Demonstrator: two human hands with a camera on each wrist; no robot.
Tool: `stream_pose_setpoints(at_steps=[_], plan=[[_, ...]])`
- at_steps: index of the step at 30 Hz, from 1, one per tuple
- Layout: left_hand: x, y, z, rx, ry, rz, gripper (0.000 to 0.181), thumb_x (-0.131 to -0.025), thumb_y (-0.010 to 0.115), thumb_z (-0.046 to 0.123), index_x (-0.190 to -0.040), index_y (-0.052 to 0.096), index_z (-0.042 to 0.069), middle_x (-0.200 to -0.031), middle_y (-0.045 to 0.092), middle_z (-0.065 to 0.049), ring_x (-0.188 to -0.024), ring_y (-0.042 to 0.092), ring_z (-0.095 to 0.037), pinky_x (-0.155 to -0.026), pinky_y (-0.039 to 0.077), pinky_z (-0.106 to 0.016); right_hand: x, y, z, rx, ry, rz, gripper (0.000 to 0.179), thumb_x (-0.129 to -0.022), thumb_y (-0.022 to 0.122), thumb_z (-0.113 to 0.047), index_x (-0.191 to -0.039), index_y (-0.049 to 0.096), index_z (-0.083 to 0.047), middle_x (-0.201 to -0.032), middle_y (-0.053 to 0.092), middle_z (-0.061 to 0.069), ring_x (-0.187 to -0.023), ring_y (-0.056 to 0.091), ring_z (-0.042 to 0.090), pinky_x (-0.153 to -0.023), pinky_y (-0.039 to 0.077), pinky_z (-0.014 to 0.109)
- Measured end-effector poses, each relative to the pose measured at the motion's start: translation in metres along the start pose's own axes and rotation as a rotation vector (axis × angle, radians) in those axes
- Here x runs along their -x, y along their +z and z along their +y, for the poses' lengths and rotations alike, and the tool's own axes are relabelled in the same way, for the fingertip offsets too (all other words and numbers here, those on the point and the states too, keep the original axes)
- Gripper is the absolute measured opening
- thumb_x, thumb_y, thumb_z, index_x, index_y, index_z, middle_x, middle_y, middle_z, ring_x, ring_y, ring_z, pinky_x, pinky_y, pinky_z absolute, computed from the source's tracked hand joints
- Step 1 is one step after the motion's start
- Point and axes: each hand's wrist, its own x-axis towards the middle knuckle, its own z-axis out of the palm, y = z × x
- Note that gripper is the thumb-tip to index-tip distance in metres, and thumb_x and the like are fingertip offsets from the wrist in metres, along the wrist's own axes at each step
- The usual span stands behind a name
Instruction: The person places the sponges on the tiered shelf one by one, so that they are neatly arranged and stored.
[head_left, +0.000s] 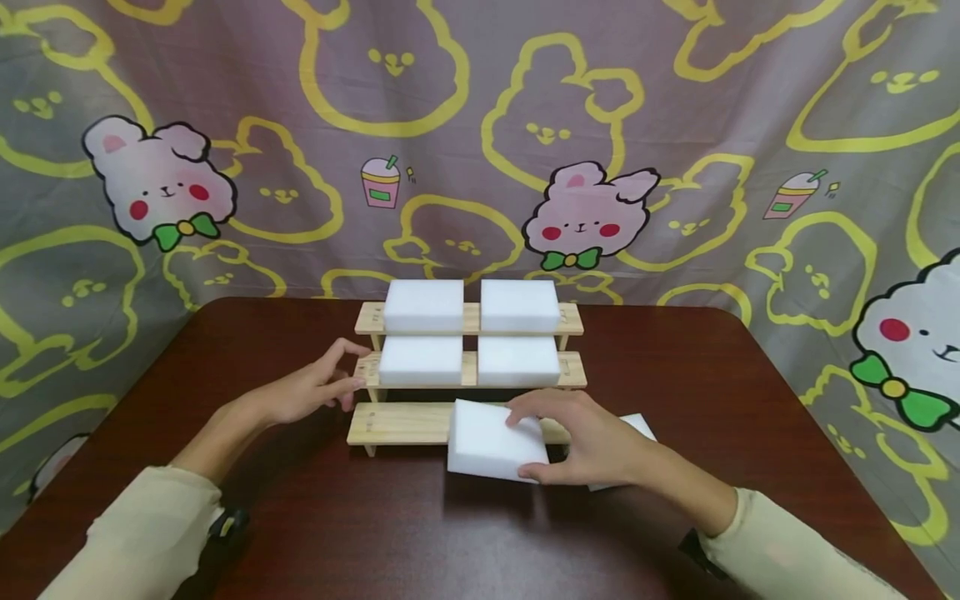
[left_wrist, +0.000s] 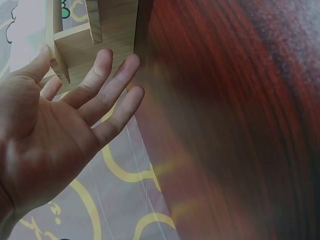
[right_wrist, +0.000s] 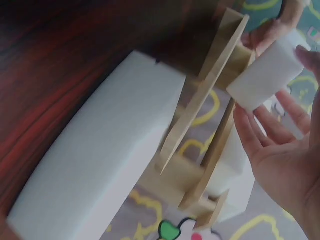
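A three-tier wooden display rack (head_left: 408, 422) stands on the table, with four boards' worth of room narrowed to three steps. My left hand (head_left: 307, 392) is at its left end, thumb and index finger pinching the end of the middle board; the other fingers (left_wrist: 117, 117) extend loosely. My right hand (head_left: 592, 437) grips a white foam block (head_left: 491, 442) between thumb and fingers. That block is tilted, above and in front of the bottom board's right half. Another white foam block (right_wrist: 95, 155) lies on the table right of the rack, mostly hidden behind my right hand in the head view.
Two white blocks (head_left: 424, 307) sit side by side on the top tier and two more blocks (head_left: 422, 360) on the middle tier. The dark red wooden table (head_left: 360, 533) extends around the rack. A patterned curtain (head_left: 465, 100) hangs behind.
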Motion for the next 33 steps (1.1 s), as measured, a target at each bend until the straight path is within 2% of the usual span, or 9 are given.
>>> stream_pose_setpoints(at_steps=[4, 12, 17, 27, 33], plan=[[0.0, 0.0, 0.0, 0.003, 0.001, -0.002, 0.047, -0.112, 0.048, 0.021, -0.147, 0.021, 0.004, -0.083, 0.062, -0.01, -0.086, 0.064, -0.031, -0.082, 0.05, -0.048, -0.011, 0.01, -0.01, 0.006, 0.063, -0.022, 0.043, -0.084, 0.088, -0.031, -0.12, 0.069, -0.02, -0.134, 0.066, 0.0, -0.122, 0.062, 0.019, -0.095, 0.052, 0.04], [0.0, 0.0, 0.001, 0.005, -0.001, -0.004, 0.048, -0.112, 0.049, 0.02, -0.147, 0.02, 0.004, -0.083, 0.062, -0.01, -0.085, 0.063, -0.031, -0.082, 0.05, -0.048, -0.036, 0.031, -0.02, 0.053, 0.072, -0.042, 0.041, -0.083, 0.088, -0.029, -0.115, 0.067, -0.015, -0.131, 0.067, 0.004, -0.12, 0.063, 0.02, -0.094, 0.053, 0.033], [-0.001, 0.001, 0.0, 0.003, 0.004, -0.004, 0.049, -0.112, 0.05, 0.02, -0.148, 0.02, 0.004, -0.082, 0.062, -0.009, -0.085, 0.063, -0.03, -0.081, 0.049, -0.047, -0.046, 0.039, -0.026, 0.122, 0.104, -0.057, 0.039, -0.085, 0.086, -0.032, -0.115, 0.068, -0.015, -0.131, 0.068, 0.006, -0.121, 0.063, 0.023, -0.095, 0.053, 0.035], [-0.001, 0.0, 0.0, 0.003, -0.006, 0.0, 0.049, -0.112, 0.05, 0.02, -0.147, 0.02, 0.004, -0.082, 0.063, -0.009, -0.086, 0.064, -0.028, -0.081, 0.05, -0.047, -0.058, 0.051, -0.029, 0.23, 0.094, -0.03, 0.041, -0.084, 0.086, -0.036, -0.113, 0.07, -0.012, -0.128, 0.069, 0.007, -0.117, 0.065, 0.023, -0.092, 0.055, 0.034], [-0.001, 0.0, -0.002, -0.008, -0.016, -0.002, 0.048, -0.112, 0.049, 0.022, -0.147, 0.021, 0.005, -0.083, 0.062, -0.009, -0.086, 0.064, -0.028, -0.082, 0.05, -0.047, -0.058, 0.054, -0.03, 0.248, 0.103, -0.028, 0.045, -0.082, 0.088, -0.039, -0.111, 0.071, -0.009, -0.128, 0.068, 0.013, -0.118, 0.065, 0.026, -0.093, 0.055, 0.035]])
